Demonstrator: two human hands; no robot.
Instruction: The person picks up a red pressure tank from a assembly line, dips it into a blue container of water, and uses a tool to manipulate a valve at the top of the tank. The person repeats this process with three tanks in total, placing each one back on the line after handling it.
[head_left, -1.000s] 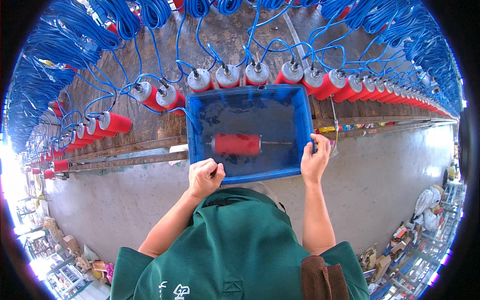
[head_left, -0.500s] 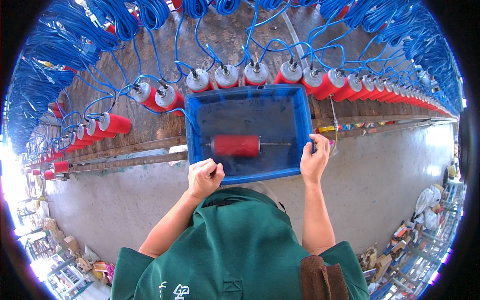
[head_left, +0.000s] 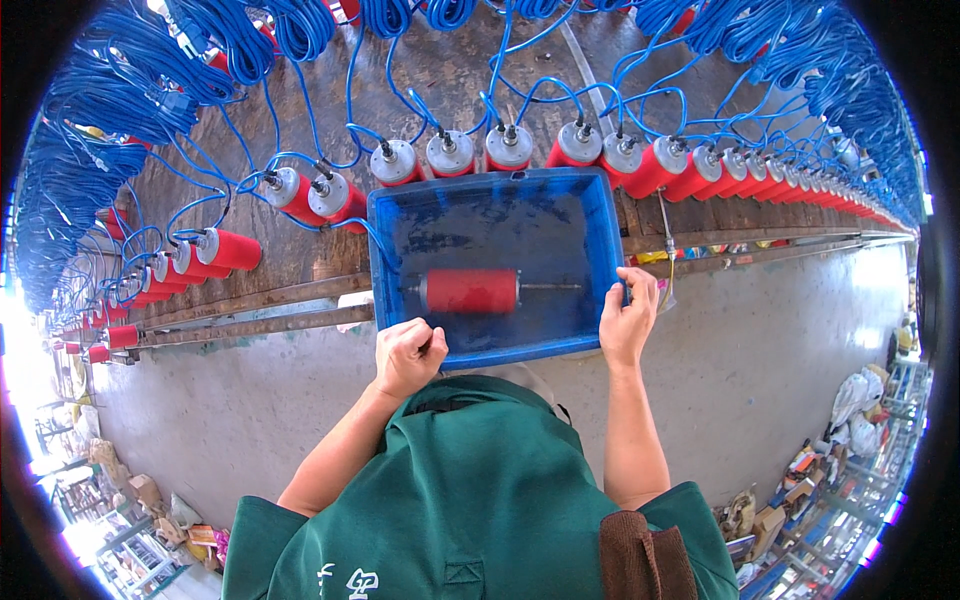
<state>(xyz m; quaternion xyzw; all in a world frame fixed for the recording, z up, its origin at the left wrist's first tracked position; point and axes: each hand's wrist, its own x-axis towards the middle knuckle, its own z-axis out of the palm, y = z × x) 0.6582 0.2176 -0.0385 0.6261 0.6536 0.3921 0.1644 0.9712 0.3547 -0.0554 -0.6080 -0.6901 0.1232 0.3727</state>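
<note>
A rectangular blue plastic tub (head_left: 520,351) is in front of me, its far side against the table edge. It seems to hold water. In it a red cylinder (head_left: 470,290) lies on its side, a thin metal shaft pointing right; a blue cable (head_left: 377,236) runs over the tub's left wall towards it. My left hand (head_left: 408,355) is closed at the near left corner, gripping the rim. At the right wall, my right hand (head_left: 628,318) has its fingers curled over the rim with the thumb against it.
Red cylinders with grey metal end caps (head_left: 508,147) line the edge of the worn wooden table (head_left: 300,110), each wired with blue cable. Coiled blue cables (head_left: 230,40) pile up behind them. Grey floor (head_left: 760,340) lies below; bags and boxes (head_left: 860,400) stand far right.
Almost nothing differs. The tub and the red cylinder in it appear shifted very slightly left, and both hands keep their places on the rim.
</note>
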